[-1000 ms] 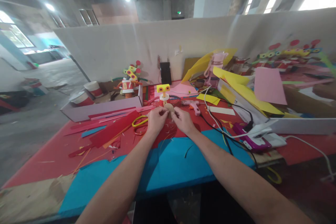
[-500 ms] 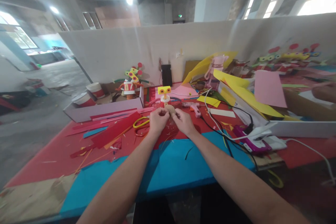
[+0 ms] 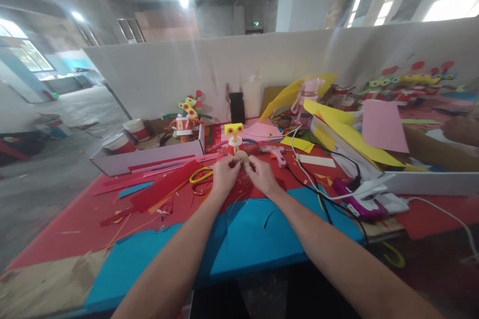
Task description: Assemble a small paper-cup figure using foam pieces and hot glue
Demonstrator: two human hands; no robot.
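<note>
And nearest of all, blue paper (image 3: 262,232) at six o'clock. Scissors (image 3: 204,178) at nine, and here are the hands, fingers closed in a pinch: left hand (image 3: 226,174) at the tan disc's eight o'clock edge, right hand (image 3: 261,173) at four. The disc (image 3: 244,155) sits between them, above the red tabletop (image 3: 75,229). Probably card: light, stiffish, easily creased, best held by the rim. Glue gun (image 3: 279,155) at three; just beyond, near twelve, a paper figure (image 3: 234,130).
</note>
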